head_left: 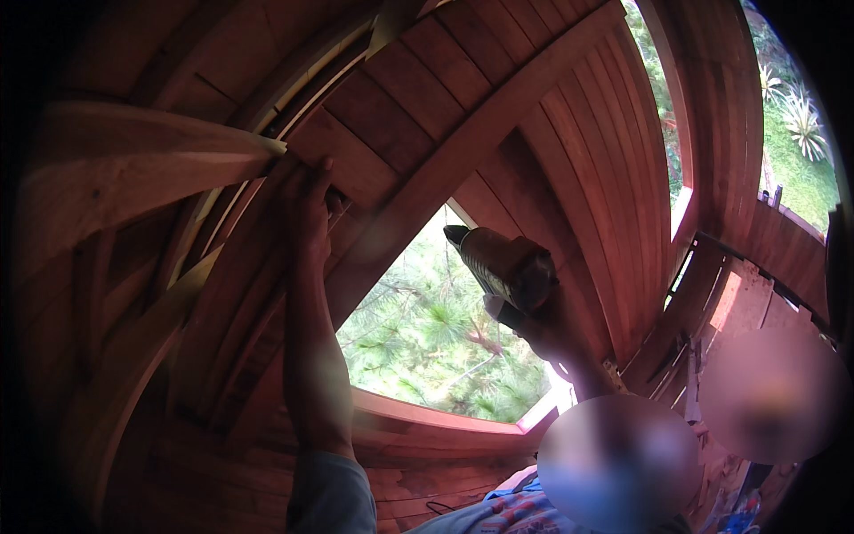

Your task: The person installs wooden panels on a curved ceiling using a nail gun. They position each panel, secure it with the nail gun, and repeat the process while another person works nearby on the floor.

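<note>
My left hand (313, 209) is raised against the reddish wooden boards (356, 156), its fingers curled in beside a plank edge. A thin line shows by those fingers; whether they pinch it or only the wood, I cannot make out. In my right hand (544, 331) is a power drill (505, 265), gripped by its handle, its dark nose tilted up and to the left. The drill's nose is apart from the left hand, in front of a bright window opening (436, 347). Shadow hides much of the right hand's fingers.
A long wooden beam (471, 142) crosses the boards diagonally. Pale timber (160, 147) juts in from the left, beside curved ribs. Greenery shows through gaps at right. Several loose wood pieces lie at lower right, where blurred patches (774, 396) cover part of the view.
</note>
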Action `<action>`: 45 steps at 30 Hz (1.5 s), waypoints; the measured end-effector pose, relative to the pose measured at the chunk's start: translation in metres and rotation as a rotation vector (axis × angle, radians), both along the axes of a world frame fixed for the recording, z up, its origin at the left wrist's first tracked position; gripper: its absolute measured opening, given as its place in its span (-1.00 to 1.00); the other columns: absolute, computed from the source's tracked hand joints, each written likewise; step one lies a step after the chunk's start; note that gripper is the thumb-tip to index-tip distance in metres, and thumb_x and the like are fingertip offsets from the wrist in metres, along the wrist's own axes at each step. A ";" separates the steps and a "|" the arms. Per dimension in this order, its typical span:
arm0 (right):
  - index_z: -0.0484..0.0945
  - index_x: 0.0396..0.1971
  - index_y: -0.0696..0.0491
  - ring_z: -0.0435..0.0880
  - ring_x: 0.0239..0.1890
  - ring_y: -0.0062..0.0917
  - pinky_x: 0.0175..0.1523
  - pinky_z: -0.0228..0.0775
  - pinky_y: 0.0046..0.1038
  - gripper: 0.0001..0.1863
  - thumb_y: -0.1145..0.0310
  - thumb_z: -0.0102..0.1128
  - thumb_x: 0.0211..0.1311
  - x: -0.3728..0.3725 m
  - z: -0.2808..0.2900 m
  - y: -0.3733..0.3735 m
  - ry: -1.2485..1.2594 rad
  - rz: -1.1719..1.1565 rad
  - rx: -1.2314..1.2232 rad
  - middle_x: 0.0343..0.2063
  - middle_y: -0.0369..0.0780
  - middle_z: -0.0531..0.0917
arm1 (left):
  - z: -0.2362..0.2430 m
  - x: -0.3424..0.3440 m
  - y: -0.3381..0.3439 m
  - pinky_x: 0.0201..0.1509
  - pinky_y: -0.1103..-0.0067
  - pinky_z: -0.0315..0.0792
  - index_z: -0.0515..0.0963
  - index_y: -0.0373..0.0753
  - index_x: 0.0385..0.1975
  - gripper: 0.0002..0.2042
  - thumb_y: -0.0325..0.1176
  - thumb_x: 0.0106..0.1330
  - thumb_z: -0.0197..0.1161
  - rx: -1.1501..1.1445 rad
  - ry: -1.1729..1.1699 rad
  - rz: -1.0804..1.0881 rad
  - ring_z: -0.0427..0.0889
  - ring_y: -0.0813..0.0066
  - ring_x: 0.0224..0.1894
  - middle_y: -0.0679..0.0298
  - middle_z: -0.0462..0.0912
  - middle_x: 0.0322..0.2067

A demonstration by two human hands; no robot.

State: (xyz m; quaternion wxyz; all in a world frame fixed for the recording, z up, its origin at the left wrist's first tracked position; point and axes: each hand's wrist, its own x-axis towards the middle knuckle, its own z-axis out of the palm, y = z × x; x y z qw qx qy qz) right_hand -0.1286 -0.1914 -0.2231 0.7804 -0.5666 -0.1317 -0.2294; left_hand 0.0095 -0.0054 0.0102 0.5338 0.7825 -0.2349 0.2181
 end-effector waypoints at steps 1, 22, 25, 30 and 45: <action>0.59 -0.16 0.14 0.65 -0.28 -0.61 -0.12 0.47 -0.44 -0.56 0.08 0.37 0.16 0.001 -0.001 0.001 -0.002 0.006 0.004 -0.38 -0.20 0.70 | 0.001 -0.002 -0.001 -0.55 0.71 0.15 0.53 -0.16 -0.37 -0.83 -0.23 0.29 0.33 0.017 -0.010 0.012 0.28 0.78 -0.64 0.50 0.37 -0.61; 0.42 0.06 0.15 0.57 -0.14 -0.61 -0.10 0.48 -0.49 -0.48 0.37 0.39 0.11 0.032 0.081 0.002 -0.069 0.067 -0.189 -0.16 -0.23 0.58 | 0.003 -0.011 -0.002 -0.59 0.72 0.17 0.59 -0.16 -0.40 -0.84 -0.23 0.27 0.35 -0.010 0.023 -0.059 0.28 0.84 -0.63 0.52 0.40 -0.61; 0.52 -0.05 0.18 0.60 -0.31 -0.69 -0.26 0.49 -0.54 -0.58 0.33 0.39 0.13 0.037 0.090 0.001 -0.044 0.042 -0.321 -0.32 -0.26 0.64 | -0.003 0.002 0.001 -0.55 0.70 0.26 0.59 -0.18 -0.40 -0.82 -0.22 0.27 0.35 0.032 -0.097 -0.027 0.34 0.81 -0.58 0.49 0.42 -0.60; 0.61 -0.13 0.08 0.66 -0.28 -0.57 -0.14 0.45 -0.45 -0.52 -0.03 0.33 0.18 0.039 0.099 0.008 -0.133 -0.024 -0.317 -0.38 -0.19 0.70 | -0.001 -0.001 -0.001 -0.47 0.68 0.35 0.59 -0.20 -0.42 -0.80 -0.20 0.26 0.34 -0.016 -0.012 -0.040 0.42 0.76 -0.52 0.45 0.46 -0.56; 0.62 -0.10 0.04 0.68 -0.30 -0.59 -0.17 0.47 -0.46 -0.52 -0.05 0.33 0.18 0.040 0.101 0.009 -0.171 -0.108 -0.311 -0.37 -0.18 0.71 | -0.005 0.009 -0.002 -0.47 0.65 0.35 0.55 -0.20 -0.54 -0.74 -0.17 0.24 0.36 0.036 -0.107 -0.010 0.40 0.77 -0.54 0.48 0.44 -0.64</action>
